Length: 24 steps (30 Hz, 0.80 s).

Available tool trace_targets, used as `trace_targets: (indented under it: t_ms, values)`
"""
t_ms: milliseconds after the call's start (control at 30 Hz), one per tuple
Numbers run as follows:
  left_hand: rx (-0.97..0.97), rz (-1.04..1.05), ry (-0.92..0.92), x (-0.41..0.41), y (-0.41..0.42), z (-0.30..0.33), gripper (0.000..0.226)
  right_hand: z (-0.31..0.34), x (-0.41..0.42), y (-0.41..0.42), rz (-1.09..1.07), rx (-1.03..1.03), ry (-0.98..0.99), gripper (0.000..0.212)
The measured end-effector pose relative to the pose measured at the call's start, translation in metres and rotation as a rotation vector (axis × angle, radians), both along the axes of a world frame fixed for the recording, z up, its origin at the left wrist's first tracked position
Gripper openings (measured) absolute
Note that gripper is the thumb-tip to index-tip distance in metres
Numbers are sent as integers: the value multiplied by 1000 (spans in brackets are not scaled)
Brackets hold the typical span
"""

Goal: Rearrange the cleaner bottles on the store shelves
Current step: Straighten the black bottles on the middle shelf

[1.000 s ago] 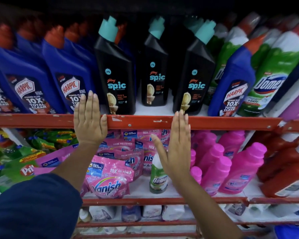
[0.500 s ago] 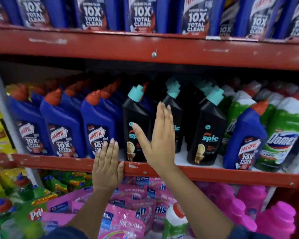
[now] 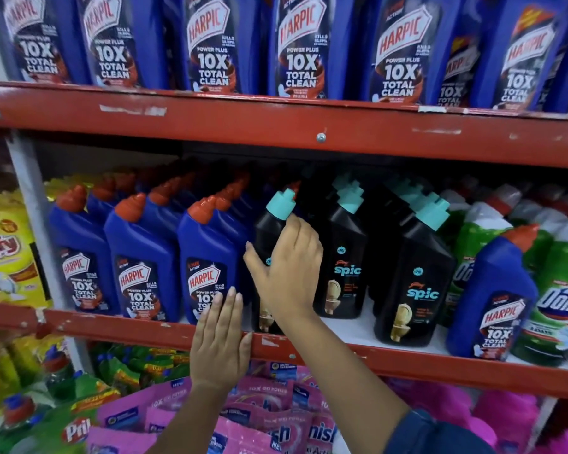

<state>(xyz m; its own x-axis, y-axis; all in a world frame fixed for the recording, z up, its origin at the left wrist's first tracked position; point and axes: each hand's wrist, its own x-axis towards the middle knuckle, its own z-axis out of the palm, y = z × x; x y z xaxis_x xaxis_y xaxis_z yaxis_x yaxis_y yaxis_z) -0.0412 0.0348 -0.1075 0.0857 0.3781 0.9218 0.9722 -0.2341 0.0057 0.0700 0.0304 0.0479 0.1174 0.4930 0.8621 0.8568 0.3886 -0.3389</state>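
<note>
On the middle shelf (image 3: 407,362) three black Spic bottles with teal caps stand in front. My right hand (image 3: 289,273) wraps the shoulder of the leftmost Spic bottle (image 3: 269,231), thumb across its front and fingers round its right side. The bottle stands upright on the shelf. The second Spic bottle (image 3: 346,267) and the third Spic bottle (image 3: 413,290) stand to its right. My left hand (image 3: 218,348) lies flat on the red shelf rail with fingers straight, in front of a blue Harpic bottle (image 3: 207,257).
Blue Harpic bottles with red caps (image 3: 138,257) fill the shelf's left. A lone Harpic bottle (image 3: 495,296) stands among green Domex bottles (image 3: 558,306) on the right. Larger Harpic bottles (image 3: 295,50) line the top shelf. Pink pouches (image 3: 266,417) and pink bottles lie below.
My view has tilted up from the lower shelf to the middle and top shelves. My right hand rose from the shelf rail and closed round the leftmost Spic bottle. My left hand stayed on the rail.
</note>
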Motion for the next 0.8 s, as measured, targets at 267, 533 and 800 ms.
trace_targets:
  t_ms: [267, 533, 800]
  values:
    - [20, -8, -6, -1, 2, 0, 56, 7, 45, -9, -96, 83, 34, 70]
    - [29, -5, -20, 1, 2, -1, 56, -2, 92, -4, -84, 55, 20, 68]
    - [40, -13, -17, 1, 1, 0, 56, -15, 94, -9, -112, 100, -28, 72]
